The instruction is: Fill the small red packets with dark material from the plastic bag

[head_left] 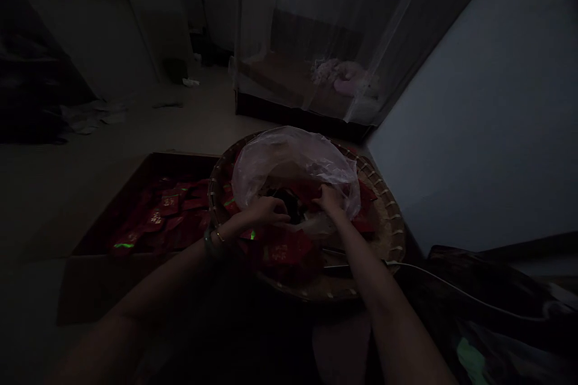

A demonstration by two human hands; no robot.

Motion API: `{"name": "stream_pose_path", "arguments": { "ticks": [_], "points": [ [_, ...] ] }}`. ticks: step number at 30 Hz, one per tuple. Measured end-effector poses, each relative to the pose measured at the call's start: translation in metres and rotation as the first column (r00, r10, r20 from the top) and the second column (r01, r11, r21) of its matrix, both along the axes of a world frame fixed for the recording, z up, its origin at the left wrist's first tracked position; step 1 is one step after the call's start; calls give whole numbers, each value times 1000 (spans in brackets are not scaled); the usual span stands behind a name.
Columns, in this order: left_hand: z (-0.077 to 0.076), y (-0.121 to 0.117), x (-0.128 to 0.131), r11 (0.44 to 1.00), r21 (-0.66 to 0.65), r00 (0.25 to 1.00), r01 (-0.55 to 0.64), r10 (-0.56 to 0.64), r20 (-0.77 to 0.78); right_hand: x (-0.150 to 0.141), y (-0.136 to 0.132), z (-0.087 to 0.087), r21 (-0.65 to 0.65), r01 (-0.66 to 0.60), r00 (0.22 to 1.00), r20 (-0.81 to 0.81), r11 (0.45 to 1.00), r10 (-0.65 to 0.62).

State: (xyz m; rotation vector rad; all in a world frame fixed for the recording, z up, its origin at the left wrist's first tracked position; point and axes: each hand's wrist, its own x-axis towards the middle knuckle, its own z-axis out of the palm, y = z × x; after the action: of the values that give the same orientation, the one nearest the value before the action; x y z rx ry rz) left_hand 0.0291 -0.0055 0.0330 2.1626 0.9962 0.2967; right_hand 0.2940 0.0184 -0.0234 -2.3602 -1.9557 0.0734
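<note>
The room is very dark. A clear plastic bag [289, 147] stands wide open in a round woven bamboo tray [395, 222]. My left hand [271, 209], with a bracelet and a bangle at its wrist, reaches into the bag's mouth. Its fingers are curled together over dark contents [291, 201], and what they hold is hidden. At the bag's right side, my right hand [330, 200] has thumb and fingers closed at the edge of a red packet [304, 190]. More red packets with gold print [280, 252] lie in front, nearest my left forearm.
Left of the tray, an open cardboard box [99, 271] contains several red packets [170, 201]. A white cord [451, 289] runs right from the tray. Behind stands a netted bed [298, 102]; a pale wall [478, 102] rises on the right. Papers [94, 115] lie on the floor.
</note>
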Motion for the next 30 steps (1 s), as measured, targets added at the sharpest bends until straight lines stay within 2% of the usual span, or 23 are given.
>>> {"name": "stream_pose_path", "arguments": {
  "ticks": [6,10,12,14,16,18,20,21,23,26,28,30],
  "points": [
    [-16,17,7,994,-59,987,-97,103,122,-2,-2,-8,23,-60,997,53,998,59],
    [-25,21,9,984,-147,960,-105,139,244,-2,-8,-6,75,-51,996,78,996,46],
    [-27,20,11,970,-210,938,-123,183,296,-3,-10,0,141,-73,997,13,987,72],
    [-26,19,13,952,-269,902,-148,242,358,-9,-12,8,227,-90,981,-150,970,126],
    [-24,18,16,930,-334,856,-157,297,424,-22,-16,16,301,-73,905,-381,951,190],
    [-22,18,17,905,-401,810,-139,337,479,-41,-23,22,326,-49,766,-595,944,246],
    [-21,19,17,887,-445,778,-125,366,511,-61,-31,24,323,-69,641,-711,944,290],
    [-20,19,16,883,-451,764,-130,379,522,-69,-35,25,332,-74,617,-726,941,305],
    [-21,20,15,895,-418,758,-157,380,529,-81,-41,28,395,-43,636,-697,918,330],
    [-24,20,13,938,-287,816,-193,316,484,-82,-45,37,560,-23,741,-547,828,390],
    [-26,19,14,967,-179,866,-184,245,437,-78,-44,44,621,-116,795,-410,776,447],
    [-27,18,15,981,-103,893,-165,193,407,-74,-43,48,612,-238,818,-293,754,496]
  ]
}}
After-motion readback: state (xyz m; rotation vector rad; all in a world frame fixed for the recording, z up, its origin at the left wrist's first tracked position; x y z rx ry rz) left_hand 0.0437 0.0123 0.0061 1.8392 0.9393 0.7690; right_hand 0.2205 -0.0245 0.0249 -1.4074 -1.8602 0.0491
